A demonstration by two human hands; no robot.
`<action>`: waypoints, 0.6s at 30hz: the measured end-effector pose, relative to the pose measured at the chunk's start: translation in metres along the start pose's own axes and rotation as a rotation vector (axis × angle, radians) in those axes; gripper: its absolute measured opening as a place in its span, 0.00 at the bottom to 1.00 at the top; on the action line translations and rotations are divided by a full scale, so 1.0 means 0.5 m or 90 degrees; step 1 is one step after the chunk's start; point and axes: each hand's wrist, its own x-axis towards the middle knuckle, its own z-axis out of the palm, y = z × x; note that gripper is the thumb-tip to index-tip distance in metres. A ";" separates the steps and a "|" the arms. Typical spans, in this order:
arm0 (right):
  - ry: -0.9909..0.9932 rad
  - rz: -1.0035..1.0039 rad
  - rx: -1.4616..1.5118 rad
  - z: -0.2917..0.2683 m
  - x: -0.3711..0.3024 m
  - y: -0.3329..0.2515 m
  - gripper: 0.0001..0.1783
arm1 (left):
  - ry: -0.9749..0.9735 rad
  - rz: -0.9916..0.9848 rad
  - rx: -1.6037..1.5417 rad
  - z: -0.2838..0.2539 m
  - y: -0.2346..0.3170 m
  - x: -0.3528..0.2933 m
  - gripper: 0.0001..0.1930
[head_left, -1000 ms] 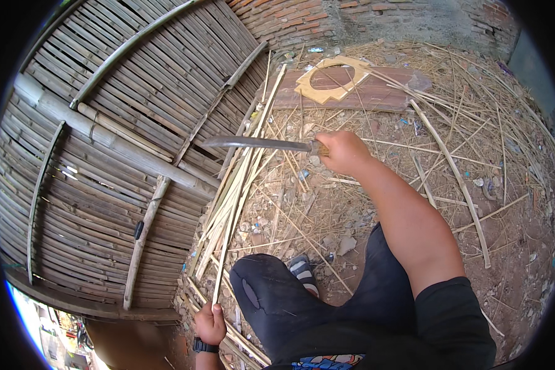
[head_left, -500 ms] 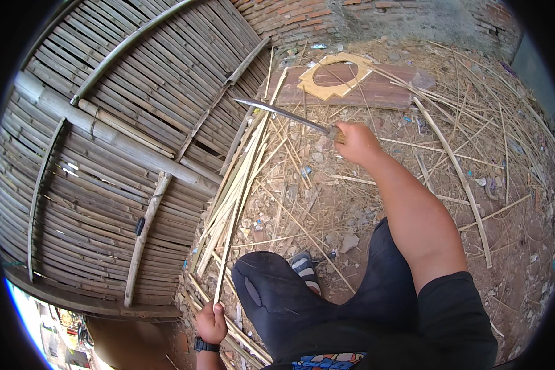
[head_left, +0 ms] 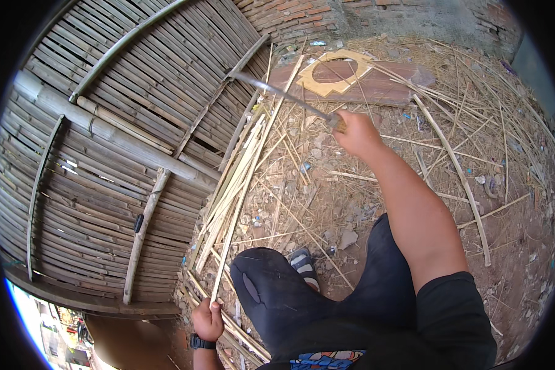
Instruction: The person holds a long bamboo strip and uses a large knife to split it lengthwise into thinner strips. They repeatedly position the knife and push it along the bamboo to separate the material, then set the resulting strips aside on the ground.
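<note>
My right hand [head_left: 356, 132] is closed round the short handle of a long knife [head_left: 296, 102], its blade pointing up and left, slightly blurred by motion. Low on the left, my left hand [head_left: 208, 320] grips the near end of a long, pale bamboo strip [head_left: 233, 227]. The strip runs forward from my fist, and its far part passes behind the blade. A loose bundle of split bamboo strips [head_left: 224, 202] lies just left of the held one, beside my left knee.
A bamboo slat wall [head_left: 105, 203] with thick poles rises on the left. Ahead, a yellow board with a round hole [head_left: 306, 83] lies on a brown panel [head_left: 385, 92] before a brick wall [head_left: 290, 23]. Scattered strips and a curved stick [head_left: 453, 161] litter the ground rightward.
The held strip's far end has swung to the right, away from the bundle. The knife's tip has risen, while my right hand has dropped slightly. My left hand has shifted slightly left.
</note>
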 end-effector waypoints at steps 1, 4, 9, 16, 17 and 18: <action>0.028 0.008 -0.036 -0.005 0.004 0.032 0.19 | -0.002 -0.002 0.009 0.000 -0.003 -0.004 0.26; 0.032 0.033 -0.105 -0.007 0.005 0.060 0.22 | -0.010 -0.005 0.010 0.016 -0.032 -0.021 0.26; -0.133 -0.121 -0.071 -0.001 -0.016 -0.037 0.14 | -0.046 -0.020 -0.069 0.041 -0.010 -0.007 0.27; -0.096 -0.182 -0.046 -0.006 0.005 -0.024 0.09 | -0.004 0.002 -0.082 0.024 -0.028 -0.009 0.27; -0.052 -0.118 -0.035 -0.011 0.006 0.001 0.09 | 0.000 0.003 -0.086 0.019 -0.020 -0.007 0.27; -0.007 -0.054 -0.023 -0.011 0.006 0.030 0.09 | -0.006 -0.001 -0.076 0.019 -0.015 -0.006 0.27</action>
